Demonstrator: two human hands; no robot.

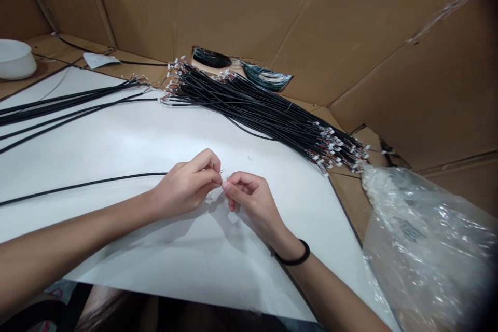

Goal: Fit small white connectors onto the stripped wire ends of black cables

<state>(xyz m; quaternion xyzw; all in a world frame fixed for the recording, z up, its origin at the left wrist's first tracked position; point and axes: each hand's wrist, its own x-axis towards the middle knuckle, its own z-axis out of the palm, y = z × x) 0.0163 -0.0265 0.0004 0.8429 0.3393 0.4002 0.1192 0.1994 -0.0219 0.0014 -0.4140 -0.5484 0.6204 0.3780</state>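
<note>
My left hand [190, 182] is closed around the end of a black cable [97, 183], which runs off to the left edge over the white work surface. Thin wire ends with small metal tips poke out past its fingertips. Right beside them, my right hand [249, 194] pinches a small white connector [224, 182] between thumb and forefinger. The fingertips of both hands almost meet; whether a wire sits inside the connector is too small to tell. A black band circles the right wrist.
A large bundle of black cables [249, 104] with white connectors lies along the back. More cables [70, 99] lie at the left. A clear plastic bag [431, 238] of white pieces is at the right, a white bowl [17, 62] at far left. Cardboard walls [249, 5] enclose the back.
</note>
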